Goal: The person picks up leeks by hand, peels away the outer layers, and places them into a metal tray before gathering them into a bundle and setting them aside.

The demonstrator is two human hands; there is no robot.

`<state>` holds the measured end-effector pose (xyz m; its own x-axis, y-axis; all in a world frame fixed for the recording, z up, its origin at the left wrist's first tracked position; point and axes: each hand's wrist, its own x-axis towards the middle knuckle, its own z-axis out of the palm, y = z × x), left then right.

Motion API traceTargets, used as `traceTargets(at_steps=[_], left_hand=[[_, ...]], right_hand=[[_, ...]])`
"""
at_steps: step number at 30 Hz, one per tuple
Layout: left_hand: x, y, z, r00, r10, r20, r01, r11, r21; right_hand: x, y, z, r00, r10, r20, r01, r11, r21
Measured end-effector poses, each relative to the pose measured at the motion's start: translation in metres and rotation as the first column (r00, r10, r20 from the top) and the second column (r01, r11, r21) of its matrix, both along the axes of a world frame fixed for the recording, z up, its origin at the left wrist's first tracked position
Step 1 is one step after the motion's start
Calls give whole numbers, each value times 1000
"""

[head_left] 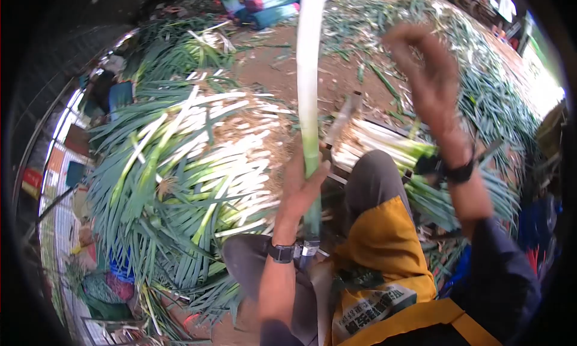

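A long leek (309, 63) stands nearly upright in front of me, white shank up and green part down. My left hand (299, 187) is closed around its green part, above my knees. My right hand (431, 81) is raised to the right, apart from the leek. It is blurred by motion, its fingers curved with a gap to the thumb, and nothing shows in it. Below that hand, several trimmed leeks (384, 143) lie in a low metal frame (345, 115) beside my knee. Dark bands circle both wrists.
A large pile of leeks (240, 160) with roots covers the ground at left. Green leaf scraps (493, 106) are heaped at right. Wrapped bundles (273, 0) lie at the back. A yellow apron (384, 238) covers my lap. A dark green sack (102, 295) sits at lower left.
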<state>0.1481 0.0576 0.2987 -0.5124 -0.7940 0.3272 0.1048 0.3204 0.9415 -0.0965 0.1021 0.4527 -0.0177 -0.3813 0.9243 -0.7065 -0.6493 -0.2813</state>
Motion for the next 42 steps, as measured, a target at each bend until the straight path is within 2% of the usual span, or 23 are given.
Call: traceTargets(at_steps=[2, 3, 4, 5, 6, 8, 9, 12, 13, 16, 17, 18, 20, 23, 24, 25, 26, 27, 31, 34, 39, 42], left_hand=[[12, -2, 1, 989, -105, -103, 127, 962, 241], [17, -7, 2, 980, -174, -96, 189, 966, 176], [19, -9, 3, 944, -257, -208, 304, 923, 238], [22, -8, 0, 929, -251, -273, 329, 898, 292], [24, -7, -1, 909, -243, -339, 360, 866, 346], [29, -10, -1, 905, -228, -358, 353, 873, 336], [33, -11, -1, 903, -223, -368, 353, 874, 335], [45, -25, -11, 978, -163, -134, 178, 977, 116], [45, -25, -11, 983, -156, -101, 167, 980, 108], [46, -13, 4, 992, -96, -84, 103, 990, 96], [46, -16, -1, 991, -104, -81, 112, 989, 101], [46, -21, -3, 981, -155, -121, 160, 986, 40], [49, -19, 1, 983, -102, -150, 103, 995, -2], [60, -23, 2, 988, -117, -101, 125, 989, 77], [62, -26, -2, 990, -109, -94, 117, 989, 90], [66, -23, 0, 996, -93, -17, 94, 991, 96], [69, -27, -3, 996, -86, 19, 84, 991, 104], [71, -27, -1, 995, -93, 29, 89, 988, 125], [71, -33, -3, 996, -89, 26, 83, 982, 169], [63, -33, -6, 998, -62, 21, 56, 978, 199], [50, -39, -18, 992, -107, 73, 85, 963, 256], [42, -42, -25, 979, -158, 128, 115, 949, 293]], right_hand=[[20, -17, -104, 981, 17, 193, -74, 954, 291], [42, -15, -146, 957, 133, 257, -230, 890, 394], [68, -4, -144, 862, 307, 403, -488, 714, 501], [95, 6, -143, 738, 367, 565, -671, 480, 565], [114, 4, -167, 495, 448, 744, -864, 346, 367], [134, 13, -184, 484, 282, 828, -859, 334, 388], [139, 14, -184, 537, 245, 807, -809, 420, 411], [147, 12, -184, 463, 154, 873, -850, 359, 387], [145, 7, -190, 544, 210, 812, -808, 390, 441], [137, 4, -179, 571, 190, 799, -787, 405, 466], [136, 3, -169, 553, 182, 813, -777, 464, 425], [127, -3, -167, 594, 226, 772, -743, 522, 419], [106, -13, -145, 644, 224, 732, -680, 605, 413], [66, -26, -87, 705, 318, 634, -561, 798, 222], [41, -25, -62, 832, 124, 540, -377, 840, 389], [25, -32, -39, 944, 23, 329, -106, 966, 237], [-9, -34, -29, 881, 125, 457, -229, 957, 179], [-34, -31, -11, 877, 106, 468, -201, 966, 159], [-108, 6, 59, 932, -74, 354, -14, 971, 239], [-159, 45, 98, 953, -226, 203, 136, 914, 381], [-239, 112, 110, 907, -404, -119, 377, 652, 658], [-285, 140, 72, 889, -396, -229, 409, 466, 785]])
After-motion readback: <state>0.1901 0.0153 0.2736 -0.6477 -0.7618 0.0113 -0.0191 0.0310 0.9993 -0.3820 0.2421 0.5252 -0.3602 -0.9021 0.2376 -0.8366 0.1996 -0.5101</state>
